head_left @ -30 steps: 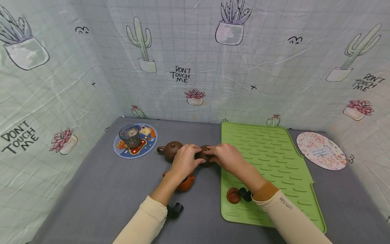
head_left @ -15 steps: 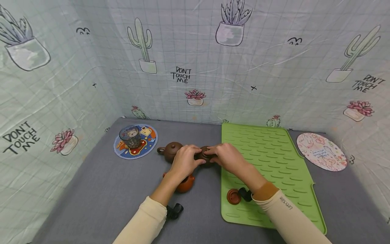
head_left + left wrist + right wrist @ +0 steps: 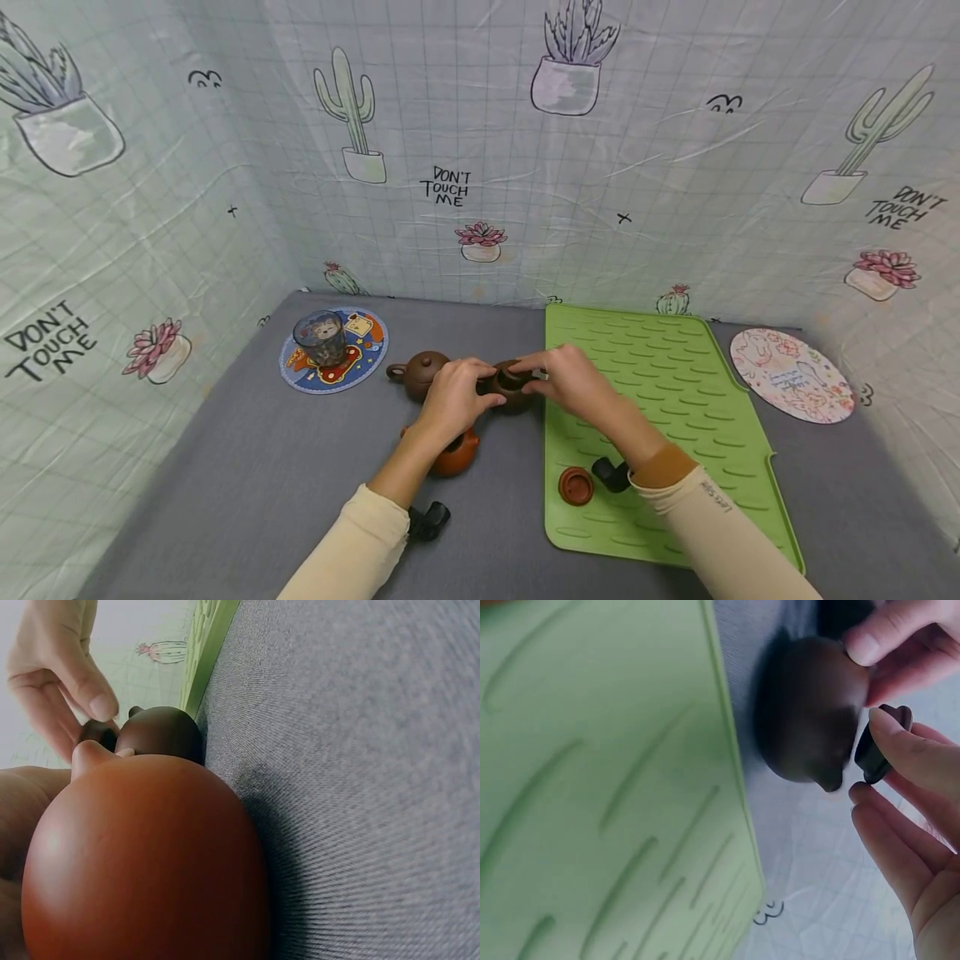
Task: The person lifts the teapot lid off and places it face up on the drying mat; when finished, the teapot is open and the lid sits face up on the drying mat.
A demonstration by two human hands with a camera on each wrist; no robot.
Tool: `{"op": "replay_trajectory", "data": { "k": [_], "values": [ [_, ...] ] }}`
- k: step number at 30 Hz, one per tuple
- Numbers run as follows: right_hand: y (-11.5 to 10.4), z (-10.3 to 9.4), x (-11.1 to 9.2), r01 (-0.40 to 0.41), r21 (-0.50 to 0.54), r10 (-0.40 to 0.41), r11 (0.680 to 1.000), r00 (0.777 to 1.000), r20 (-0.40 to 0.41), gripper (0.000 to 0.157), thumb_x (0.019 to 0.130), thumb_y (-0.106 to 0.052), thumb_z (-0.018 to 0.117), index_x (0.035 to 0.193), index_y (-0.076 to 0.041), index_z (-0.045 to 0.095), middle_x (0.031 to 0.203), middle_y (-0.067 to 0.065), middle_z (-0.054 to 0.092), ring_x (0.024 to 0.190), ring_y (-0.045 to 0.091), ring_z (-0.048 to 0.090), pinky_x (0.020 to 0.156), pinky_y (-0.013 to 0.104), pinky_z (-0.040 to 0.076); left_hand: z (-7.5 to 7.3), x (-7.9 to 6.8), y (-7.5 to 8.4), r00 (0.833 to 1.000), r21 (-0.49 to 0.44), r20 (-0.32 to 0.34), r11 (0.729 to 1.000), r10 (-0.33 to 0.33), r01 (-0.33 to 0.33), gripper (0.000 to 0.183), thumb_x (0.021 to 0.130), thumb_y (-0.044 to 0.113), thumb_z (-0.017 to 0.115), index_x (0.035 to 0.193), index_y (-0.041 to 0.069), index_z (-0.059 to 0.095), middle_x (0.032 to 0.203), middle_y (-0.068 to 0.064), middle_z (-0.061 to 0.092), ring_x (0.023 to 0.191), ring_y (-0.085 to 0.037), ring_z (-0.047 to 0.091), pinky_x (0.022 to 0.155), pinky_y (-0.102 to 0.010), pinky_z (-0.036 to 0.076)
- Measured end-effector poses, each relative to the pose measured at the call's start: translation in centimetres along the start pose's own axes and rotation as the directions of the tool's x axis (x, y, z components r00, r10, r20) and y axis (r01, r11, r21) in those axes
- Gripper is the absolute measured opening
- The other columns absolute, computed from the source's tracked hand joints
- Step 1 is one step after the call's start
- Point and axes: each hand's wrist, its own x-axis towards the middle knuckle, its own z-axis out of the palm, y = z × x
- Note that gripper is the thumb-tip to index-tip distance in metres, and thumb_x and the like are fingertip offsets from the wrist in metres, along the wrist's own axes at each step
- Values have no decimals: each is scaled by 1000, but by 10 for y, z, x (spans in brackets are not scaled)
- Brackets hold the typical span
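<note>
My left hand (image 3: 459, 393) grips a small dark brown teapot (image 3: 513, 402) by its left side, seen also in the right wrist view. The pot's top opening is uncovered. Just above it, my right hand (image 3: 573, 383) pinches a dark brown teapot lid (image 3: 881, 746) between thumb and fingers, tilted and apart from the rim. Beneath my left forearm stands an orange-brown teapot (image 3: 456, 457) without a lid, large in the left wrist view. Behind my left hand is another dark brown teapot (image 3: 424, 371), lid on and partly hidden.
On the right lies a green ridged mat (image 3: 652, 400), bearing a reddish-brown lid (image 3: 576, 486) near its front left corner. A glass (image 3: 321, 340) stands on a blue round placemat (image 3: 367, 354) at the back left. A pink-patterned round placemat (image 3: 792, 375) lies far right.
The dark brown lid has come up off the teapot in my right hand, which has shifted slightly right, baring the opening. My left hand has stayed in place on the pot.
</note>
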Motion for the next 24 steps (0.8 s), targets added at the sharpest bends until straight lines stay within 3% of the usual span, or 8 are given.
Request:
{"op": "replay_trajectory", "data": {
  "k": [6,15,18,24],
  "values": [
    [1,-16,-4,-37,125,42,992,998,-39,35,82,-8,83,117,-12,79,115,8,79,96,24,79,75,35,64,1,-1,-2,999,-3,-12,999,37,-37,44,81,24,87,121,10,76,123,-10,74,114,-30,69,97,-44,58],
    [0,-39,-17,-92,338,145,937,980,-135,34,83,-9,84,116,-14,79,113,9,79,102,27,77,85,34,64,3,-1,-3,999,2,18,999,49,-49,40,81,28,87,117,13,77,131,-10,71,122,-32,67,105,-46,54],
    [3,-44,-24,-123,417,196,901,971,-137,34,84,-10,83,117,-13,78,113,11,79,100,25,77,83,29,63,3,-1,-3,999,-8,15,999,44,-43,40,81,28,87,117,13,78,131,-9,71,121,-32,67,104,-46,55],
    [11,-49,-37,-157,606,270,780,958,-100,35,87,-7,80,121,-6,72,113,14,75,98,7,74,81,27,63,4,-1,-3,999,-10,-7,999,53,-53,38,80,26,88,114,13,78,129,-9,72,119,-31,68,102,-45,56]
  ]
}}
